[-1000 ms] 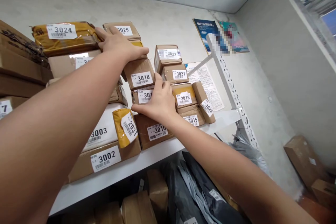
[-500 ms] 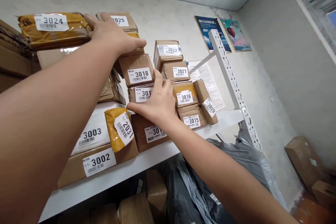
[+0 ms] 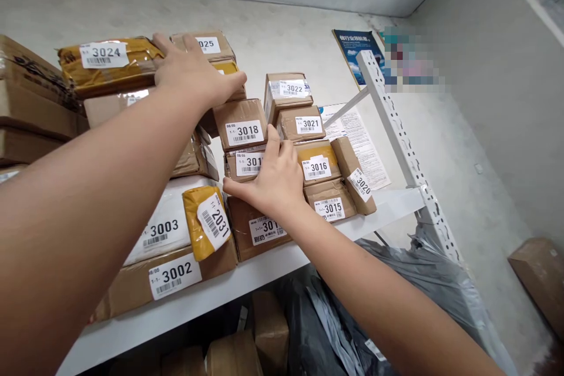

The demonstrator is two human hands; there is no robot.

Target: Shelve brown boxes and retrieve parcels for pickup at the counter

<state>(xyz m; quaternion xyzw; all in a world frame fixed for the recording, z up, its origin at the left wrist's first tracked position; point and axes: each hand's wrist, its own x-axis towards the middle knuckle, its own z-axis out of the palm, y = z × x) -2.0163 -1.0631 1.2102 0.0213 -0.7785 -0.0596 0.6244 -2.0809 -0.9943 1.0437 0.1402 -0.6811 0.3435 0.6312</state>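
My left hand (image 3: 196, 73) is open, its fingers spread across the front of the upper parcels. It lies between a yellow-taped parcel marked 3024 (image 3: 141, 59) and a cardboard box ending in 025 (image 3: 222, 44), partly covering that box's label. My right hand (image 3: 277, 179) is also open, thumb stretched left and fingers upward. It rests against a box whose label begins 301 (image 3: 231, 164), hiding the last digit. Above it sits box 3018 (image 3: 242, 108); below, a wider box (image 3: 240, 217). To its right are boxes 3016 (image 3: 332, 155) and 3015 (image 3: 348, 200).
Boxes 3022 (image 3: 274, 107) and 3021 (image 3: 288, 120) are stacked at the right, with narrow box 3020 (image 3: 348, 158) leaning nearby. A yellow packet marked 2031 (image 3: 194, 232) stands in front. The white shelf (image 3: 388, 205) meets a perforated post (image 3: 392, 117). Dark bags (image 3: 304, 317) lie below.
The view has shifted slightly, so shelf and parcels appear farther right and a little lower. Both hands keep nearly the same places against the boxes.
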